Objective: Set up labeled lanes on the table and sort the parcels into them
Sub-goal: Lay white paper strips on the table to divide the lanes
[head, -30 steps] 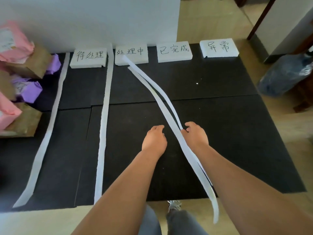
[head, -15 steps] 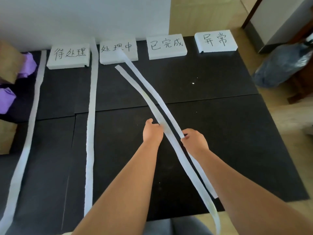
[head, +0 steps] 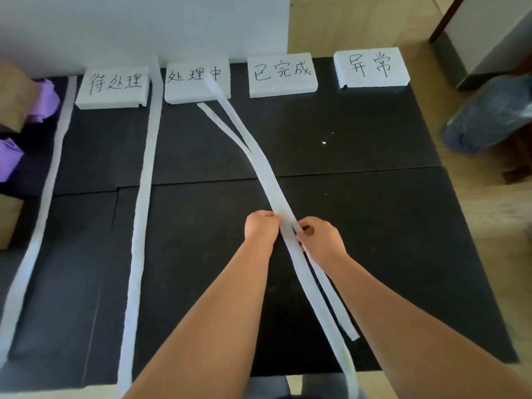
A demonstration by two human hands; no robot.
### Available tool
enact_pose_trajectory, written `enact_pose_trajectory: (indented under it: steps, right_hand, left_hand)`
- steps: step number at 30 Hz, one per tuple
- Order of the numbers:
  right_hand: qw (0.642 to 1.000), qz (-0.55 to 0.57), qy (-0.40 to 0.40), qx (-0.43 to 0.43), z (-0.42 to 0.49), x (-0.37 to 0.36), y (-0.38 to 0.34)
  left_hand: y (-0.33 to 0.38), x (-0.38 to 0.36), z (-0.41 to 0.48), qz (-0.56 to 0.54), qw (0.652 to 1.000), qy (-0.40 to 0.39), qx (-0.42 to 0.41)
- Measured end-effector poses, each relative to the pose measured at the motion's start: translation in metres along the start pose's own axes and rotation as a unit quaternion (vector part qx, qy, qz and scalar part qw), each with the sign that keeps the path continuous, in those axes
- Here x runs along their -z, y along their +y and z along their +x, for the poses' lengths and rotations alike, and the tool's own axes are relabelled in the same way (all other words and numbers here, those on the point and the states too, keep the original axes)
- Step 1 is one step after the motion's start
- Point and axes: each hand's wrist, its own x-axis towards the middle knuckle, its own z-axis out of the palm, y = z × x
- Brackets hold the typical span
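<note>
Pinching white paper strips [head: 270,180]: left hand [head: 260,230], right hand [head: 324,241], fingers [head: 273,218] curled.

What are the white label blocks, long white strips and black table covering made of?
Label blocks: likely white foam, matte; thick slabs, soft rounded edges. Strips: thin paper or foam sheet; limp, draping off the edge. Black covering: matte, maybe foam mats; seams between panels.

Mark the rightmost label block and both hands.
rightmost label block [head: 371,69], head view, its written top face.
left hand [head: 260,229], head view, back of the hand.
right hand [head: 324,240], head view, back of the hand.
</note>
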Motion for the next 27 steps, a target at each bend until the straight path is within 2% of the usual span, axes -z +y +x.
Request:
enact_pose_trajectory:
  steps: [2, 6, 10, 13, 22, 27]
  right_hand:
    - [0.999, 0.032, 0.014, 0.008, 0.001, 0.014, 0.003]
    - [0.990, 0.095, 0.103, 0.004, 0.003, 0.050, 0.012]
    - [0.967, 0.168, 0.187, -0.032, 0.009, 0.084, 0.024]
    - [0.954, 0.196, 0.214, -0.075, 0.013, 0.101, 0.039]
    - [0.993, 0.047, 0.073, -0.085, 0.021, 0.111, 0.082]
    - [0.996, 0.011, 0.044, -0.082, 0.018, 0.105, 0.076]
  left_hand:
    - [0.002, -0.004, -0.004, 0.006, 0.999, 0.024, -0.023]
    - [0.004, -0.012, -0.016, 0.006, 0.997, 0.058, -0.050]
    - [0.013, -0.022, -0.029, 0.028, 0.992, 0.087, -0.088]
    - [0.020, -0.029, -0.037, 0.032, 0.990, 0.092, -0.101]
    - [0.024, -0.040, -0.043, 0.000, 0.987, 0.117, -0.113]
    - [0.026, -0.038, -0.047, 0.000, 0.986, 0.121, -0.115]
